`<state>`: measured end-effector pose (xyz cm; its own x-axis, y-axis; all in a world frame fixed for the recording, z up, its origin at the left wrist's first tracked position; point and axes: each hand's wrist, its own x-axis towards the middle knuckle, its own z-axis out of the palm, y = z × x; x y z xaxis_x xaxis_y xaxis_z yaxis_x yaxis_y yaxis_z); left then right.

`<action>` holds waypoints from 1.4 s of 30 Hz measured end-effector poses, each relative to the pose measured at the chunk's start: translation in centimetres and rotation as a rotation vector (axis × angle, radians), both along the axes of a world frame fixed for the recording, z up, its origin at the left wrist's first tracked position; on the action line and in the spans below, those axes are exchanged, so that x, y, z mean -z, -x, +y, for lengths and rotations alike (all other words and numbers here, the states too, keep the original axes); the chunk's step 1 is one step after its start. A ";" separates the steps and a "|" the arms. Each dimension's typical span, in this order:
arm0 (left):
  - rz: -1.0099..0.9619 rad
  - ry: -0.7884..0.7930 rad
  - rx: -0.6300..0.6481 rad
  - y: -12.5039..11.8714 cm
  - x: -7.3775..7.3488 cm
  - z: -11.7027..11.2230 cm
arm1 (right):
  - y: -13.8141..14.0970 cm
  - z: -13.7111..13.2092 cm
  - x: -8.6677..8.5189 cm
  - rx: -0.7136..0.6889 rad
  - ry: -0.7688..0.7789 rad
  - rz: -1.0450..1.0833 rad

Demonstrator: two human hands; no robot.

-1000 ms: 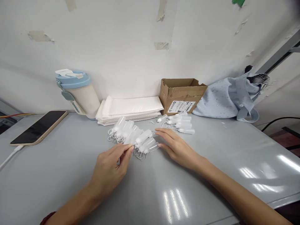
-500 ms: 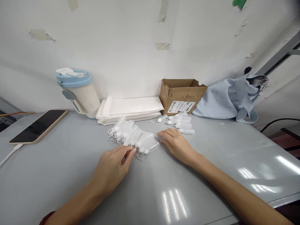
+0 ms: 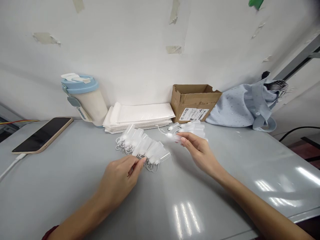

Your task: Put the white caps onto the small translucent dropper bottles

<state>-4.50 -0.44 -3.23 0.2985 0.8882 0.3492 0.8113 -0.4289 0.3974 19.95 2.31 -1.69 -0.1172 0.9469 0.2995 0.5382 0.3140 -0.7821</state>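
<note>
My right hand [image 3: 200, 151] pinches a small clear plastic tube [image 3: 173, 136] by its body, just above the table. The tube has a white cap, and a thin white cord trails from its left end. My left hand [image 3: 122, 176] has thumb and forefinger pressed together at the white cords of a heap of similar tubes [image 3: 141, 143]; the cord between the fingertips is mostly hidden. Those tubes lie overlapping in a slanted row, cords toward me. Behind my right hand lies a smaller group of tubes [image 3: 191, 126], partly covered by the fingers.
Along the wall stand a tumbler with a blue lid [image 3: 87, 100], a stack of white padded envelopes [image 3: 142, 115], an open cardboard box [image 3: 193, 105] and a light blue cloth bag [image 3: 240, 105]. A phone [image 3: 42, 135] with a white cable lies on the grey table [image 3: 160, 206] at left.
My right hand has lifted a tube off the right end of the heap and carried it slightly up and to the right. My left hand has stayed in place at the cords.
</note>
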 end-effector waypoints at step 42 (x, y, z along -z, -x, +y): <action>-0.441 0.321 0.175 -0.4 -2.3 -1.2 | 1.7 -2.4 -1.5 -0.307 0.251 0.223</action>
<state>-4.06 -1.69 -0.96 0.3373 0.9209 0.1951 0.4668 -0.3436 0.8149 18.26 -0.06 -0.14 -0.3625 0.9249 0.1147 0.2592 0.2183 -0.9408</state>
